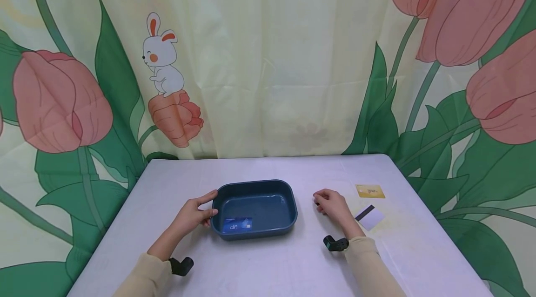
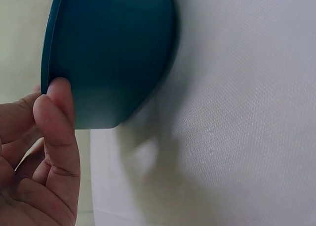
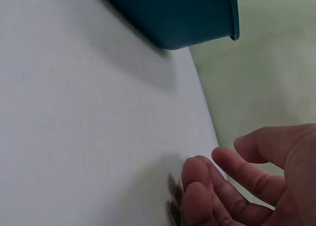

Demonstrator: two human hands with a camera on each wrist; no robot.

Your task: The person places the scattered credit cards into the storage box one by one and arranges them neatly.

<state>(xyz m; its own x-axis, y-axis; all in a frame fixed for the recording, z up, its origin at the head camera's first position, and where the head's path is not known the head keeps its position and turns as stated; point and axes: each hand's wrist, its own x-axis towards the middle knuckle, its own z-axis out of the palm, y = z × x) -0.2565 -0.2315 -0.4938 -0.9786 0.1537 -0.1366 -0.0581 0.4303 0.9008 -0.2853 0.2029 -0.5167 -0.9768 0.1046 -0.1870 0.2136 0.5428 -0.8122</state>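
A dark teal tray [image 1: 289, 201] stands mid-table with a blue card [image 1: 237, 225] lying at its near wall. My left hand [image 1: 200, 212] rests against the tray's left end, index finger along the rim corner and thumb on the outer wall. In the left wrist view the thumb [image 2: 58, 112] touches the tray [image 2: 108, 53] just below the rim. My right hand [image 1: 328, 204] lies on the table right of the tray, fingers loosely curled and apart from it. Its fingers [image 3: 222, 176] hover near the cloth; a thin pale edge [image 3: 174, 206] beside them is too unclear to name.
A yellow card [image 1: 370, 191] and a white card with a black stripe [image 1: 369, 216] lie on the white table [image 1: 268, 269], right of my right hand. A flower-print curtain hangs behind the far edge. Wrist cameras sit on both forearms.
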